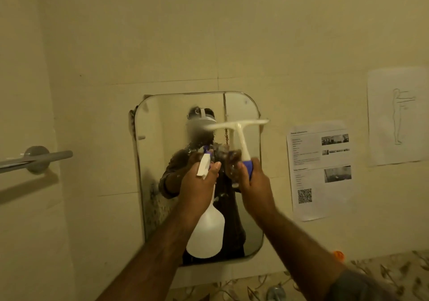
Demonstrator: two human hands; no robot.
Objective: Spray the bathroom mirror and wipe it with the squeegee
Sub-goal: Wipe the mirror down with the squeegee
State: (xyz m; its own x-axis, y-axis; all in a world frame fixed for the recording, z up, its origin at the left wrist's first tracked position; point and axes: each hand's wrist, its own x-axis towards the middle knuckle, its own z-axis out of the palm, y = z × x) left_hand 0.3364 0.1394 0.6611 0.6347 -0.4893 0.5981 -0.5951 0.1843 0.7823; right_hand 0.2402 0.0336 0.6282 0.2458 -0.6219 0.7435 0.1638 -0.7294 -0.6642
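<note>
A rounded rectangular mirror [157, 161] hangs on the tiled wall straight ahead, with droplets and smears across its middle. My left hand [197, 189] grips the neck of a white spray bottle [206, 233], whose nozzle points at the glass. My right hand [255, 184] is closed around the blue grip of a white T-shaped squeegee [239, 126]. The squeegee blade is level and blurred, up against the upper right part of the mirror. My reflection fills the middle of the glass.
A grey towel bar [37, 157] juts from the left wall. Two printed sheets [320, 170] [397, 114] are stuck to the wall right of the mirror. Patterned tiles [383, 272] and a metal tap fitting [275, 292] sit below. An orange object [337, 255] shows behind my right arm.
</note>
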